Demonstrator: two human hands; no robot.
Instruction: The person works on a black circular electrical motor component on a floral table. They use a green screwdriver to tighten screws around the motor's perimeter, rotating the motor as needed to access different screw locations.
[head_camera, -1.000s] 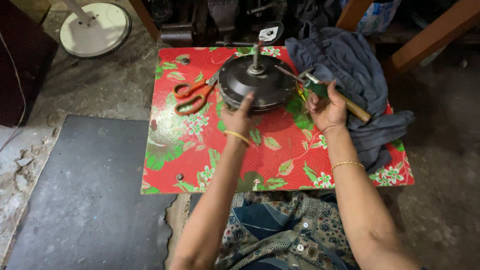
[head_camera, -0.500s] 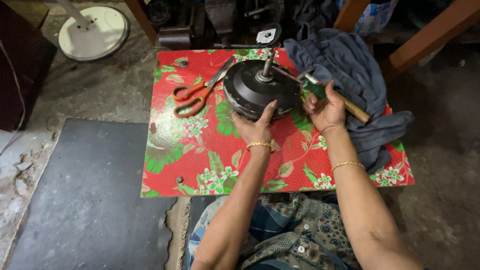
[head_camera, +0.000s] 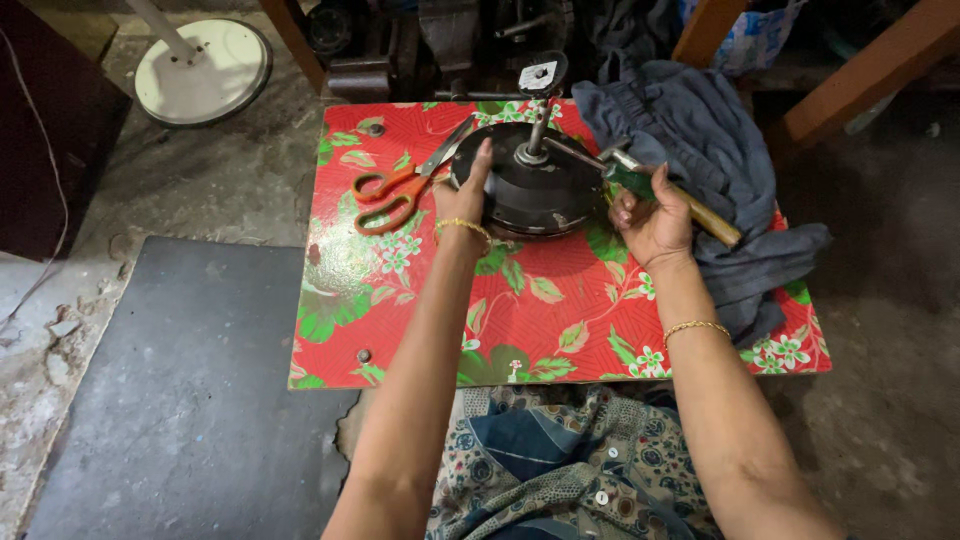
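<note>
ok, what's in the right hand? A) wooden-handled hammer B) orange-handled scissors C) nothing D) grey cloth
A: the right hand grips a hammer by its wooden handle beside the round black motor, which the left hand steadies; the orange-handled scissors lie untouched on the red floral board.

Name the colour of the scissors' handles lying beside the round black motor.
Orange, on the metal-bladed scissors left of the motor; the head view shows them best.

A floor-level repair workshop: bare concrete floor (head_camera: 210, 170), hammer (head_camera: 672, 192), scissors (head_camera: 405, 187), dismantled fan motor (head_camera: 535, 185).
</note>
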